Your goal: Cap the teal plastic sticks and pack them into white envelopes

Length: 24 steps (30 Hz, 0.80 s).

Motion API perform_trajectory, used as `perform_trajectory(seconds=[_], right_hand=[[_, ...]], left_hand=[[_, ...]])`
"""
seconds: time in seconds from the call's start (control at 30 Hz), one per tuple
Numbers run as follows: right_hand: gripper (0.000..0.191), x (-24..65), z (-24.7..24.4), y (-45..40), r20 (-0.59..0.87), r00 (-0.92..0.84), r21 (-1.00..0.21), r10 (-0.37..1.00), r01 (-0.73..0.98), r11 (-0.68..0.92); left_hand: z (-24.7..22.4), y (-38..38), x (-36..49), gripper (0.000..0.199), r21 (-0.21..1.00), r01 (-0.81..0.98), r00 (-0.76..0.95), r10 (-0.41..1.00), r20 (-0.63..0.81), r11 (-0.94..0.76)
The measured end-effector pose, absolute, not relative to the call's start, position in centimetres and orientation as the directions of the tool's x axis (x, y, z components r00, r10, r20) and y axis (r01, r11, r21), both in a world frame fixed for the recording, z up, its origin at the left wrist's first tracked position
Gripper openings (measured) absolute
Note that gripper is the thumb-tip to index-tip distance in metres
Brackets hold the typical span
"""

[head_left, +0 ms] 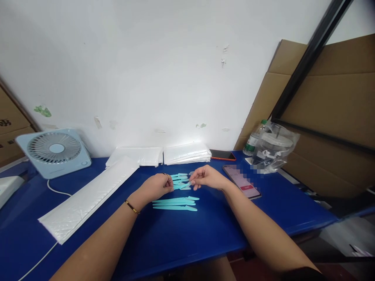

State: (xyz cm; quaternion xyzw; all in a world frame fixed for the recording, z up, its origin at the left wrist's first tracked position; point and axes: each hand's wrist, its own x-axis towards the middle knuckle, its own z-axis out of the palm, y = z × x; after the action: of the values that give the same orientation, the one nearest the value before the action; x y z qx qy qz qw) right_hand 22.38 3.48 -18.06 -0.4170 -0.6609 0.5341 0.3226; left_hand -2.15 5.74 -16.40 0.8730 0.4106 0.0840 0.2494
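The left hand (156,188) and right hand (206,177) pinched a turquoise tool (184,186), fingertips hiding its ends. Blue tabletop (172,234) stretched from the front tools (175,203) to its near edge.

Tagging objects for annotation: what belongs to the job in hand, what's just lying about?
In the job:
turquoise eyebrow razors, some between left hand and right hand
possibly white plastic-wrapped packs, untouched

Likely just lying about:
pale-blue fan
lit phone
dark-screened phone
green-capped bottle
bagged cup

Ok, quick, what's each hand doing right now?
Left hand: closed, holding at least one teal razor.
Right hand: closed, seemingly pinching a teal razor's tip.
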Motion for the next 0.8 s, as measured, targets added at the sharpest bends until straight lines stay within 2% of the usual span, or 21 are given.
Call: perform_trajectory(seconds=[0.1,0.17,0.23,0.3,0.4,0.5,0.6,0.7,0.8], right_hand=[[0.036,21.4,-18.1,3.4,0.014,-0.423,-0.976,0.906,0.192,0.104],[0.035,21.4,-18.0,3.5,0.051,-0.370,-0.954,0.928,0.255,0.154],[0.029,22.2,-17.8,3.7,0.138,-0.267,-0.872,0.954,0.423,0.245],[0.018,23.4,-17.6,3.9,0.249,-0.212,-0.716,0.945,0.616,0.327],[0.014,24.8,-17.5,4.0,0.248,-0.335,-0.510,0.909,0.753,0.416],[0.015,24.8,-18.0,4.1,0.183,-0.437,-0.412,0.880,0.779,0.473],[0.011,24.2,-18.5,4.3,0.175,-0.440,-0.340,0.881,0.812,0.474],[0.009,24.1,-18.7,4.4,0.181,-0.413,-0.342,0.893,0.825,0.450],[0.010,24.5,-18.2,4.1,0.190,-0.353,-0.530,0.916,0.748,0.398]], left_hand=[[-16.4,5.8,-1.9,0.022,0.513,0.677,0.625,0.780,-0.024,-0.528],[-16.4,5.9,-1.8,0.020,0.490,0.701,0.576,0.816,0.039,-0.518],[-16.4,6.0,-1.9,0.021,0.460,0.718,0.532,0.838,0.123,-0.523],[-16.4,6.0,-2.1,0.025,0.445,0.709,0.543,0.826,0.149,-0.547],[-16.2,5.5,-2.2,0.025,0.447,0.663,0.664,0.747,0.018,-0.600],[-16.1,4.8,-1.9,0.023,0.463,0.653,0.713,0.693,-0.108,-0.600],[-16.0,4.2,-1.5,0.018,0.474,0.676,0.700,0.694,-0.170,-0.565],[-15.9,4.0,-1.4,0.019,0.472,0.680,0.692,0.703,-0.162,-0.561],[-15.9,4.2,-1.4,0.022,0.481,0.676,0.678,0.728,-0.106,-0.559]])
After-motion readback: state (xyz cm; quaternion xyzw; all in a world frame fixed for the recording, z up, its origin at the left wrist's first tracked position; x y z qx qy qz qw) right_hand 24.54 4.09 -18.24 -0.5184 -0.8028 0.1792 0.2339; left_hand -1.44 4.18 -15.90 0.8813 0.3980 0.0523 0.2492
